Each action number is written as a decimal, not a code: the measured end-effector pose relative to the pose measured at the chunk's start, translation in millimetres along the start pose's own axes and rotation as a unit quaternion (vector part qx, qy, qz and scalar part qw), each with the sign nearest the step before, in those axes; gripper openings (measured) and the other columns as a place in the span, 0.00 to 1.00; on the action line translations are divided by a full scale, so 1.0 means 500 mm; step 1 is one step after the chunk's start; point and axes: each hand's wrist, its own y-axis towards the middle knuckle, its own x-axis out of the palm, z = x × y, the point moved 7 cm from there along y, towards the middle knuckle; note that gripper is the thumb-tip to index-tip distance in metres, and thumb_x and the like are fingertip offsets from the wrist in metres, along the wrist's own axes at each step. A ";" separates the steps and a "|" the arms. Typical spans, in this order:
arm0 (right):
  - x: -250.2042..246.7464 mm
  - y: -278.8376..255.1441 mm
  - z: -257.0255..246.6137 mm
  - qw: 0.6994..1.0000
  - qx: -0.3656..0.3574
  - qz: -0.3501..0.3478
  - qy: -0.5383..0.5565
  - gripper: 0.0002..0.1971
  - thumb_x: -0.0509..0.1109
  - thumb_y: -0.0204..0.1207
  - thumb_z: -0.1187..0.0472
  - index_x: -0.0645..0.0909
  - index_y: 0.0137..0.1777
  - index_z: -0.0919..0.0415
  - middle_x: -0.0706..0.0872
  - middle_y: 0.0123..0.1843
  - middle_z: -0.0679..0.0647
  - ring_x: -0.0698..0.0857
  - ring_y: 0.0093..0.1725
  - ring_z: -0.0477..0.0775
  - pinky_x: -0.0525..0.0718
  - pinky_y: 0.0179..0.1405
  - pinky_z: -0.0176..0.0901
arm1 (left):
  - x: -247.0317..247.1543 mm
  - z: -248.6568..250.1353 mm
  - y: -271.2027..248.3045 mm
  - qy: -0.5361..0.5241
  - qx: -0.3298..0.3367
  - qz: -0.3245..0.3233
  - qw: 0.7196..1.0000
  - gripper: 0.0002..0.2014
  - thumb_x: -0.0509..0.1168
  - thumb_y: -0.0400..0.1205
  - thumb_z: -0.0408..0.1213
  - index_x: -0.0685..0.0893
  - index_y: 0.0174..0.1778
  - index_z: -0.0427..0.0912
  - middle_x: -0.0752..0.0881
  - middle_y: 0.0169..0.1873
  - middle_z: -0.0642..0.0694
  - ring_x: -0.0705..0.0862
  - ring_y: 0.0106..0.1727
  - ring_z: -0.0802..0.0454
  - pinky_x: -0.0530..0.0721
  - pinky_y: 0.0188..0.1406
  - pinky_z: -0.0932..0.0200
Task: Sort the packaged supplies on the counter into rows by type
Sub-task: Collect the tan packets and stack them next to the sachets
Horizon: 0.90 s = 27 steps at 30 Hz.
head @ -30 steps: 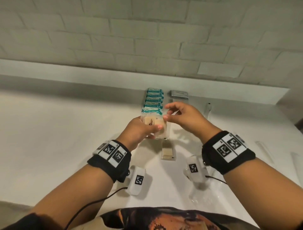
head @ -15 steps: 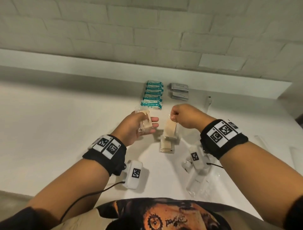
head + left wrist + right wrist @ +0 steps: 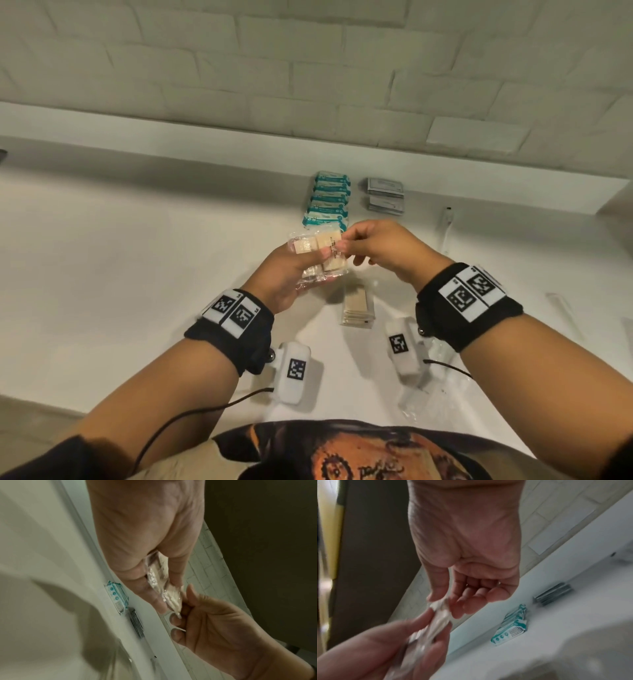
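Observation:
My left hand (image 3: pixel 301 265) holds a small stack of clear packets with tan pads (image 3: pixel 322 253) above the white counter (image 3: pixel 102 274). My right hand (image 3: pixel 346 245) pinches the top packet of that stack at its right edge between thumb and forefinger; the right wrist view shows the same pinch on the packets (image 3: pixel 439 609). In the left wrist view the packets (image 3: pixel 164 588) lie between my left fingers. A pile of the same tan packets (image 3: pixel 357 306) rests on the counter just below. Teal packets (image 3: pixel 328 202) form a row at the back, with grey sachets (image 3: pixel 385 196) to their right.
A ledge and a brick wall close off the back of the counter. A white slim item (image 3: pixel 448 219) lies at the back right. Clear wrapped pieces (image 3: pixel 561 308) lie on the right, and more clear wrapping (image 3: pixel 421 394) sits near the front edge.
My right hand, which held a tan packet over the counter pile, has come back up to the stack in my left hand and pinches its top packet. My left hand rose slightly.

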 end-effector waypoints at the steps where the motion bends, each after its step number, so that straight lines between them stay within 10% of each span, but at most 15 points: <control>1: 0.007 -0.004 -0.002 1.000 -0.004 -0.011 0.002 0.12 0.76 0.73 0.60 0.86 0.50 0.70 0.87 0.37 0.53 0.80 0.30 0.45 0.75 0.24 0.25 | 0.005 0.001 0.001 -0.004 0.004 -0.003 1.000 0.13 0.65 0.82 0.29 0.83 0.62 0.40 0.91 0.45 0.45 0.90 0.43 0.50 0.89 0.42 0.58; 8: -0.012 -0.008 0.020 0.996 0.027 0.020 0.080 0.09 0.76 0.73 0.66 0.80 0.49 0.60 0.85 0.34 0.52 0.81 0.29 0.49 0.75 0.30 0.40 | 0.027 0.011 0.004 -0.086 -0.002 -0.034 0.996 0.17 0.56 0.87 0.43 0.80 0.67 0.40 0.89 0.51 0.39 0.90 0.49 0.45 0.90 0.39 0.54; 13: -0.004 -0.015 0.014 0.993 0.022 0.032 0.111 0.06 0.67 0.78 0.72 0.77 0.43 0.62 0.83 0.30 0.56 0.82 0.25 0.52 0.82 0.27 0.42 | 0.027 0.011 0.008 0.022 0.031 -0.022 0.999 0.09 0.66 0.80 0.24 0.82 0.48 0.43 0.87 0.40 0.46 0.87 0.41 0.50 0.88 0.34 0.60; 16: -0.005 -0.020 0.005 0.980 0.031 0.034 0.193 0.09 0.64 0.84 0.57 0.80 0.48 0.63 0.83 0.33 0.57 0.84 0.27 0.53 0.82 0.28 0.43 | 0.016 0.017 0.013 0.094 0.069 0.017 0.993 0.12 0.69 0.77 0.22 0.81 0.45 0.46 0.85 0.41 0.49 0.84 0.40 0.52 0.82 0.29 0.63; 27: -0.035 -0.012 -0.001 0.999 0.046 -0.021 -0.015 0.04 0.75 0.72 0.67 0.83 0.40 0.60 0.86 0.33 0.53 0.83 0.30 0.48 0.79 0.30 0.40 | 0.020 0.011 0.014 0.173 0.078 -0.013 0.982 0.10 0.71 0.75 0.24 0.85 0.44 0.45 0.86 0.39 0.49 0.84 0.38 0.51 0.83 0.35 0.58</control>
